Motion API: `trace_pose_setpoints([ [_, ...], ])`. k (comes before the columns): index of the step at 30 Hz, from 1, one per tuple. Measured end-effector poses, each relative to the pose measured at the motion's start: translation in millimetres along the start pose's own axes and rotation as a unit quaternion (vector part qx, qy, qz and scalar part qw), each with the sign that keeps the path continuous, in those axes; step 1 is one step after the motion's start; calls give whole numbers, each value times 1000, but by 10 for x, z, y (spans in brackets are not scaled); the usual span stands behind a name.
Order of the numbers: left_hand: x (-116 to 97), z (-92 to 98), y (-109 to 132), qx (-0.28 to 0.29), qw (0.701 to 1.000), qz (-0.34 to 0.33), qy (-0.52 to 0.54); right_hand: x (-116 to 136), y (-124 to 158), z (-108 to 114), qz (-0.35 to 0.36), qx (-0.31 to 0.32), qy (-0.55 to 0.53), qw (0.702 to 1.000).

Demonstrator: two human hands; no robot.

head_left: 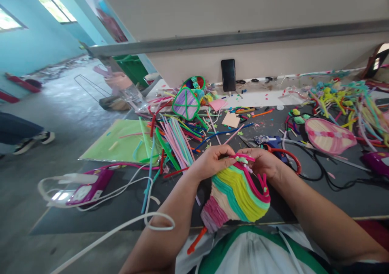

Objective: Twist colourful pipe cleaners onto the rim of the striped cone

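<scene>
The left hand (216, 161) pinches a striped, fuzzy, multicoloured craft (240, 195) over the near edge of the dark table (88, 222); the right hand (263, 161) curls beside its top, grip hidden. A clear, peach-topped container (126, 88) shows indistinct contents.

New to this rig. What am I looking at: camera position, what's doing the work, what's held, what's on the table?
There's no machine here: a person works with two bare hands. The single picture comes from a camera worn on their head, looking forward and down.

The left hand pinches the upper edge of a striped, fuzzy craft piece. The right hand is at the same edge, its fingertips partly hidden.

On the dark table, to the left, are a purple power strip, a green sheet and a bundle of pastel sticks. To the right lie red-handled scissors and a pink oval piece. Beyond the hands is a black phone.
</scene>
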State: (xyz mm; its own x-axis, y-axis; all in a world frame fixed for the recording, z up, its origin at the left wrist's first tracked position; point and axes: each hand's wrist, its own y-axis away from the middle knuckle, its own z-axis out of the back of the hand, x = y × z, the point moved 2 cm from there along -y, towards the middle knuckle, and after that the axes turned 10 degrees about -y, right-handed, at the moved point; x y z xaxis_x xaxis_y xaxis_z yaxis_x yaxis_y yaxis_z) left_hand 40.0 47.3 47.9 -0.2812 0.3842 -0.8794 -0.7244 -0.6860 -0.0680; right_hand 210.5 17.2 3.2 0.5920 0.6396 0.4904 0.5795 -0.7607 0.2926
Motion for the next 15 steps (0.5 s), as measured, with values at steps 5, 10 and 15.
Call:
trace_pose_setpoints([
  [5,3,0,4,-7,1000,15,13,-19,2,-30,-8,-23,-12,1000],
  [10,-10,13,7,-10,1000,8,10,-39,20,-82,-7,-36,-15,999],
  [15,-16,40,5,-31,999,2,-25,-63,59,-133,13,-42,30,999],
])
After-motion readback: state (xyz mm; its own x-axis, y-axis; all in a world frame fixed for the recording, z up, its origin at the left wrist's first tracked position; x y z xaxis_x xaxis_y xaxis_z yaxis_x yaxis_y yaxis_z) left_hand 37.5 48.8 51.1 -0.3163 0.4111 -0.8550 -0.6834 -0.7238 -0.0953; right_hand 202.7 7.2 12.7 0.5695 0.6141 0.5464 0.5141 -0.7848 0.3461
